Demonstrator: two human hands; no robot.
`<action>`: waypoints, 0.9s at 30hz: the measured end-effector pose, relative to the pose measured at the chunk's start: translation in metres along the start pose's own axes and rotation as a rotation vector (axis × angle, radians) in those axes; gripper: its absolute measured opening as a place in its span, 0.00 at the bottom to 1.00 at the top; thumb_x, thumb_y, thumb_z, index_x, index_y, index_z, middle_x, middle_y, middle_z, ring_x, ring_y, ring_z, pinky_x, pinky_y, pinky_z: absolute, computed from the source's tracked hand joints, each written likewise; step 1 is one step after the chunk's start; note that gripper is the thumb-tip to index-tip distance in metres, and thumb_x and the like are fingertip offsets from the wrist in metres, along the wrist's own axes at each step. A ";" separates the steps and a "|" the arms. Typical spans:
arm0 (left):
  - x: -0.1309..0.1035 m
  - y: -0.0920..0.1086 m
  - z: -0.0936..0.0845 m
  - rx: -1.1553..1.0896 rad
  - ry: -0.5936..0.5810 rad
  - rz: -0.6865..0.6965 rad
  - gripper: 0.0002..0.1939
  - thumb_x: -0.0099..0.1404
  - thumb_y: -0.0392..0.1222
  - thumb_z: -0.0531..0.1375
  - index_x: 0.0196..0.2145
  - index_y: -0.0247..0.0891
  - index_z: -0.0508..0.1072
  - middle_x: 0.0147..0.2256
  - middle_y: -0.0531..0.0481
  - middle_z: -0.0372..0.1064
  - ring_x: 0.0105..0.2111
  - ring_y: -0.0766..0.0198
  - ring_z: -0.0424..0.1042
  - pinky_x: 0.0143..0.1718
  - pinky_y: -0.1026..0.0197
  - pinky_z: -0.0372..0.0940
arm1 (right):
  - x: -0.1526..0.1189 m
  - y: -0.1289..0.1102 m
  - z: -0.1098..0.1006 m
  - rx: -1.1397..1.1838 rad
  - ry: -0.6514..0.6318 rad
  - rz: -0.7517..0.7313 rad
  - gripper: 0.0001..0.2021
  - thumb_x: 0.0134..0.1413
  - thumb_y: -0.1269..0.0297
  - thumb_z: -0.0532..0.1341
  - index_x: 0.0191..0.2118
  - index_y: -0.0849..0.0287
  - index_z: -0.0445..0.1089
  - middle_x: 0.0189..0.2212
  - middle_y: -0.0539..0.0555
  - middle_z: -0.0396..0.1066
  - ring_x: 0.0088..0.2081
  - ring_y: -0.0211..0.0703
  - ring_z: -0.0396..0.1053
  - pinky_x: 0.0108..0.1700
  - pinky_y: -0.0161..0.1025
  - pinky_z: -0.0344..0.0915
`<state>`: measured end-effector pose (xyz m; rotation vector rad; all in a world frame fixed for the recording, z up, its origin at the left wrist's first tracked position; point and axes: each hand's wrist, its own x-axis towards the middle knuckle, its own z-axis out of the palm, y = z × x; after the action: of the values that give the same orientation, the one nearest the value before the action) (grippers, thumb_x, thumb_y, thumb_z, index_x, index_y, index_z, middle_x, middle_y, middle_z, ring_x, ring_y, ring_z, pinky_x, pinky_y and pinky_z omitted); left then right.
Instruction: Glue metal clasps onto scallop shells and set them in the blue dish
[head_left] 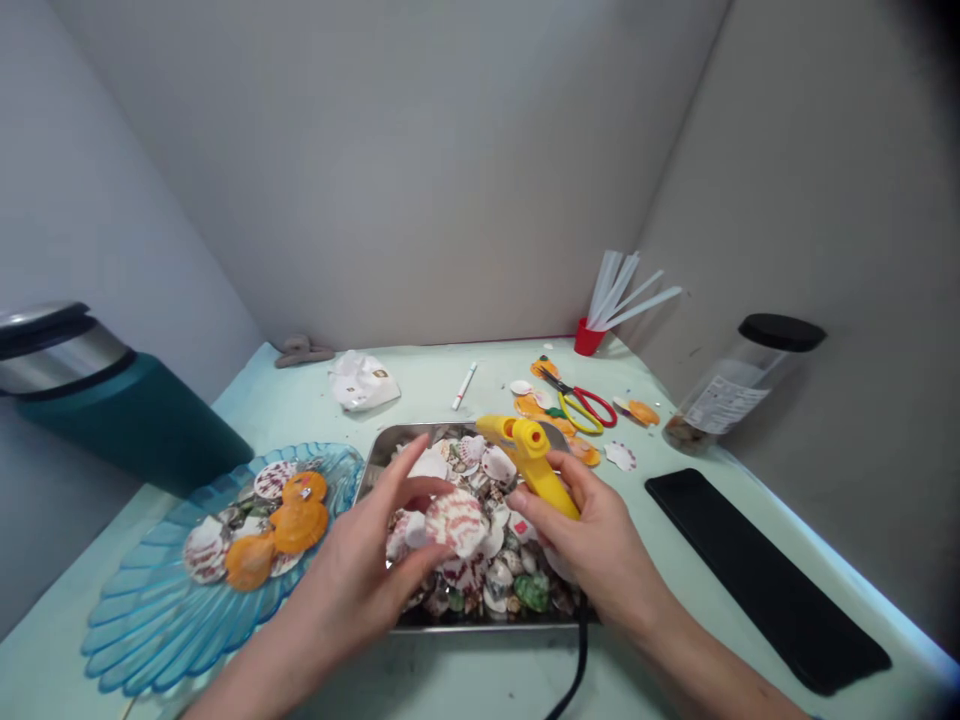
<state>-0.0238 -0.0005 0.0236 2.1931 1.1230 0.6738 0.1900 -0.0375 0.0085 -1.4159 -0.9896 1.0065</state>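
Between the thumb and fingers of my left hand [382, 535] is a white scallop shell [456, 522] with reddish-brown markings. My right hand [592, 530] grips the handle of a yellow hot glue gun [536, 462], whose body points up and to the left. Its black cord [581, 660] runs down toward the front edge. Both hands are above a metal tray [487, 629] heaped with shells, snail shells and a green stone [532, 592]. Left of the tray, a blue scalloped glass dish [165, 620] holds orange shells [300, 520] and several patterned ones.
At the back are scissors [581, 400], orange shells [531, 405], a white marker [464, 387], a crumpled white bag [363, 382] and a red cup [589, 338] of glue sticks. A teal bottle [142, 420] stands left. On the right are a clear jar [724, 395] and a black pad [757, 575].
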 end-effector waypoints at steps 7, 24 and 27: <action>0.006 -0.020 0.007 0.188 -0.086 -0.083 0.38 0.62 0.40 0.57 0.64 0.46 0.42 0.48 0.44 0.71 0.49 0.51 0.69 0.48 0.46 0.63 | 0.004 0.005 -0.004 0.003 0.022 0.041 0.20 0.47 0.57 0.67 0.46 0.56 0.67 0.31 0.48 0.70 0.27 0.38 0.64 0.28 0.33 0.63; 0.014 0.019 0.009 -0.249 0.051 -0.044 0.21 0.62 0.36 0.58 0.53 0.45 0.63 0.38 0.52 0.74 0.38 0.64 0.73 0.42 0.60 0.67 | -0.006 -0.011 -0.001 0.275 -0.311 0.176 0.09 0.56 0.62 0.62 0.40 0.59 0.63 0.14 0.40 0.59 0.17 0.28 0.48 0.17 0.24 0.47; 0.015 0.026 0.015 -0.347 0.049 -0.046 0.22 0.61 0.34 0.59 0.52 0.45 0.64 0.36 0.54 0.74 0.36 0.66 0.73 0.40 0.63 0.67 | -0.006 -0.009 0.000 0.308 -0.318 0.173 0.09 0.56 0.62 0.63 0.39 0.59 0.63 0.15 0.40 0.59 0.18 0.28 0.49 0.19 0.25 0.48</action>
<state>0.0078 -0.0048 0.0340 1.8611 0.9926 0.8373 0.1878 -0.0429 0.0180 -1.1196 -0.8992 1.4784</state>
